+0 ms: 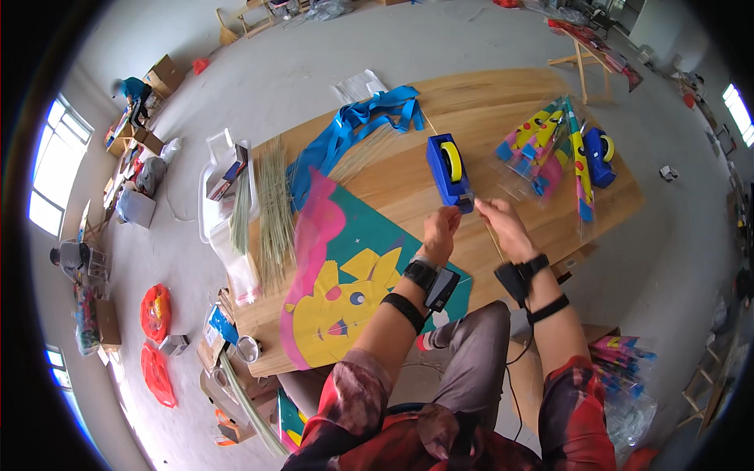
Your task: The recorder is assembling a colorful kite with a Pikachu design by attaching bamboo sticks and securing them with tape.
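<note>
Tape from the blue dispenser (450,171) at frame centre is probably light, limp and sticky, best taken by its free end. Both hands, left hand (440,232) and right hand (503,224), pinch there; a thin stick (494,240) lies under the right.

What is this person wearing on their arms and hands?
Both hands, left hand and right hand, are bare, no gloves. Each forearm carries two black straps: a wrist band with a small black device and a second band higher up. A thin cable hangs from the right arm's straps. The sleeves are mottled red, pink and dark.
</note>
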Tool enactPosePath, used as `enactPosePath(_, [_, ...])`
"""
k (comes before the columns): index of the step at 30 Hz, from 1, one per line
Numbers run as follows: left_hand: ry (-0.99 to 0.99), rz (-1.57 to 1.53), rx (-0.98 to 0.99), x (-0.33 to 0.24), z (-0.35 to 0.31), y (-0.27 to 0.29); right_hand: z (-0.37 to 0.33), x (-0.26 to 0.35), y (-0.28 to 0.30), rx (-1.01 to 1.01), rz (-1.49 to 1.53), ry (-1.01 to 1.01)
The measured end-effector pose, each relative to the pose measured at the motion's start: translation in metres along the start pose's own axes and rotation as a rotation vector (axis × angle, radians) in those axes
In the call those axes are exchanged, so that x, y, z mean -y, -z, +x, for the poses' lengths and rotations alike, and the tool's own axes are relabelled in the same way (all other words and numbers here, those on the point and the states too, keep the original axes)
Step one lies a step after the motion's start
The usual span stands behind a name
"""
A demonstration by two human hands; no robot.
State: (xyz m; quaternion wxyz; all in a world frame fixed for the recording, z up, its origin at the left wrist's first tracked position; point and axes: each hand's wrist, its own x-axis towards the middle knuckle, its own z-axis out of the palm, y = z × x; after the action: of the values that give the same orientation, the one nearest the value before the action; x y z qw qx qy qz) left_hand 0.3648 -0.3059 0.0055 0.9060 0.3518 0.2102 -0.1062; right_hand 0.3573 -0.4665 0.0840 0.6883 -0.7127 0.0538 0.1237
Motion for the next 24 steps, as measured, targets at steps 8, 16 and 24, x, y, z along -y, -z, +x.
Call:
enactPosePath(8, [0.043,0.082,0.056,-0.003,0.0,0.0,-0.274,-0.008,0.025,-0.117,0.021,-0.167])
enactPosePath(16, [0.033,0.188,0.025,-0.014,0.007,-0.007,-0.359,-0.047,0.039,-0.095,-0.057,-0.342])
enactPosePath(24, [0.033,0.429,-0.086,-0.006,0.003,-0.029,-0.355,-0.101,0.046,-0.099,-0.156,-0.342])
